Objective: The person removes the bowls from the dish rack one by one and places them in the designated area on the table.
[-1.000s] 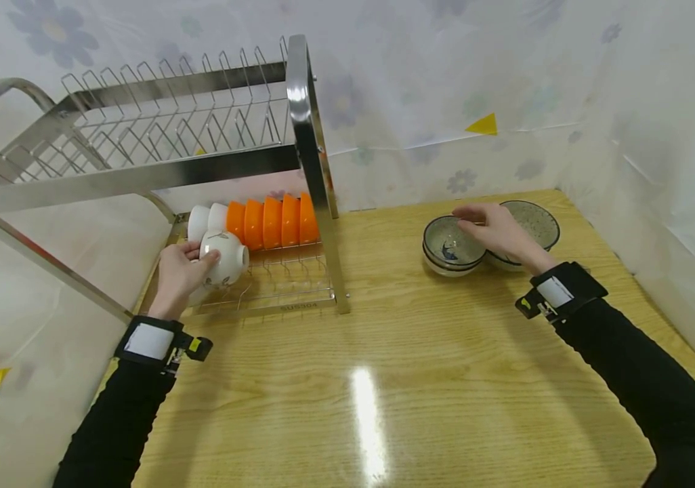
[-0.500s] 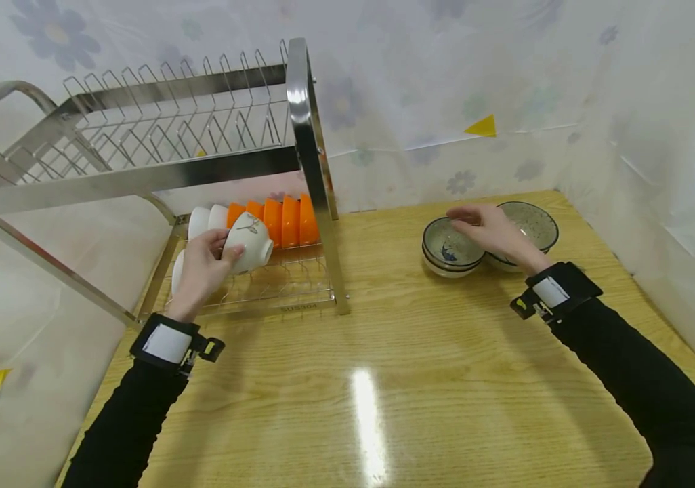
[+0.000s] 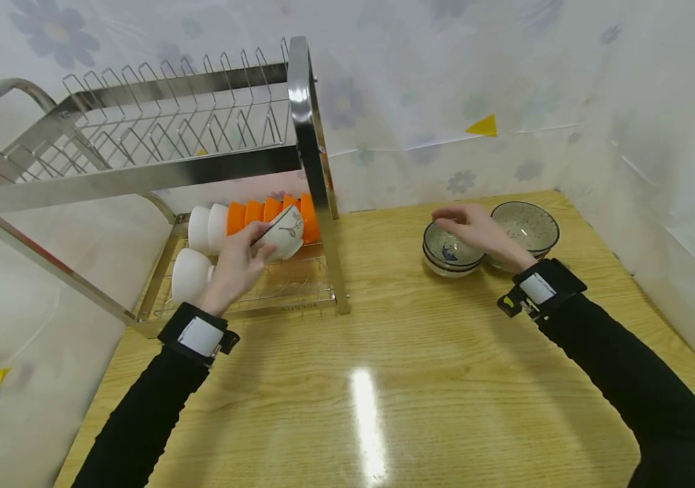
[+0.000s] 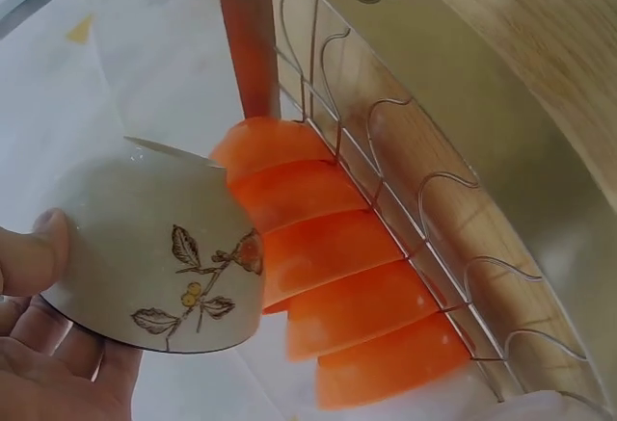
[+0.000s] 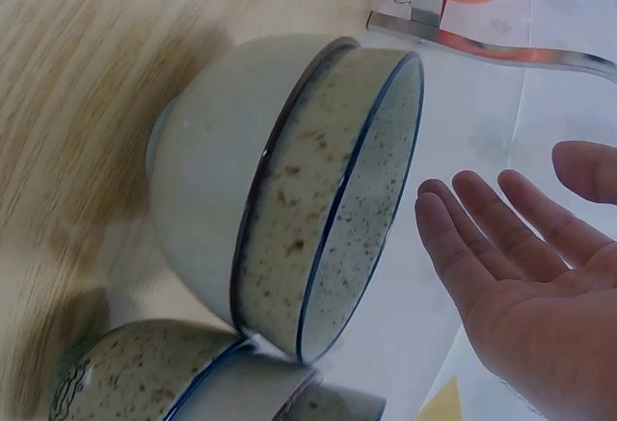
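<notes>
My left hand (image 3: 236, 268) pinches a white bowl with a leaf pattern (image 3: 286, 234) by its rim, thumb on one side and fingers on the other. The bowl is tilted and overlaps the row of orange bowls (image 3: 254, 215) in the rack. In the left wrist view its brown leaves and yellow berries show on the outer wall. My right hand (image 3: 478, 232) hovers over two speckled bowl stacks, its fingers loosely bent and holding nothing. Below it sit the nested bowls with a blue motif (image 3: 450, 249); a wider stack (image 3: 530, 220) stands to their right.
The steel dish rack (image 3: 323, 203) stands at the left, its upper wire shelf (image 3: 183, 112) above the bowls. Plain white bowls (image 3: 198, 229) rest at the lower shelf's left, with another white bowl (image 3: 190, 274) nearer the front. The wooden table (image 3: 420, 373) spreads in front.
My left hand has carried the leaf-patterned bowl rightward along the rack, tilting its opening upward and uncovering the white bowl in front. My right hand has drifted slightly left.
</notes>
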`<state>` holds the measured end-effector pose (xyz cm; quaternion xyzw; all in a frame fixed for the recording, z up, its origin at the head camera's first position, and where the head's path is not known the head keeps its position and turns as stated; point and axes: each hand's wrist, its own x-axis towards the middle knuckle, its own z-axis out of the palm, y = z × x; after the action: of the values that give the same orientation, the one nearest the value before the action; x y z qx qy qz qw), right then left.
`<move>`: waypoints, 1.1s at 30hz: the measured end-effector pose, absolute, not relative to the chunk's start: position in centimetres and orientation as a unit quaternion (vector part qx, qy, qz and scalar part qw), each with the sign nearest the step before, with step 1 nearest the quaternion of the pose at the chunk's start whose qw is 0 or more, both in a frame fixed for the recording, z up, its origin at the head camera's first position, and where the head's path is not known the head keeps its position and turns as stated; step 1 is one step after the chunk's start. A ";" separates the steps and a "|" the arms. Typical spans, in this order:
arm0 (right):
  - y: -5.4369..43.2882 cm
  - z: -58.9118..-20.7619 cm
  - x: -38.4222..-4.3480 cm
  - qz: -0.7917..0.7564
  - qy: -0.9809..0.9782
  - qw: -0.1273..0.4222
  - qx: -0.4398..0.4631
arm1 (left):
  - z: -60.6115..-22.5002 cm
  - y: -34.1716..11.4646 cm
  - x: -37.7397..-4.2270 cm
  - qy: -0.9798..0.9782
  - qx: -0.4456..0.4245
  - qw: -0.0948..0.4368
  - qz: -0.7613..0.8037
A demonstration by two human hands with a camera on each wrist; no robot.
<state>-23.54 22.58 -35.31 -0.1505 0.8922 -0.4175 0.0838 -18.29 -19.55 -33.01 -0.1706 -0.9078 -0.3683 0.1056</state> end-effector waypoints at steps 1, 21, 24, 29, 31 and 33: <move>22.4 -35.4 -23.6 -0.418 0.892 0.085 -0.150 | -33.1 -19.3 -18.3 -0.909 -0.177 0.106 -0.362; 17.4 -35.2 -25.3 -0.480 0.844 0.148 -0.187 | -34.2 -15.7 -20.1 -0.913 -0.316 0.162 -0.202; 16.4 -35.0 -25.5 -0.510 0.825 0.167 -0.180 | -34.3 -15.5 -20.4 -0.913 -0.326 0.168 -0.179; 14.6 -34.7 -25.6 -0.569 0.779 0.212 -0.157 | -34.6 -15.0 -21.0 -0.909 -0.344 0.193 -0.136; 13.9 -34.6 -25.6 -0.591 0.760 0.230 -0.145 | -34.6 -14.8 -21.1 -0.908 -0.347 0.202 -0.117; 13.1 -34.5 -25.7 -0.611 0.740 0.245 -0.134 | -34.6 -14.7 -21.2 -0.909 -0.348 0.207 -0.099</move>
<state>-25.74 13.13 -34.46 -0.1337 0.7405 -0.6112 0.2453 -21.23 -14.68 -34.64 -0.3481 -0.9089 -0.0994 0.2067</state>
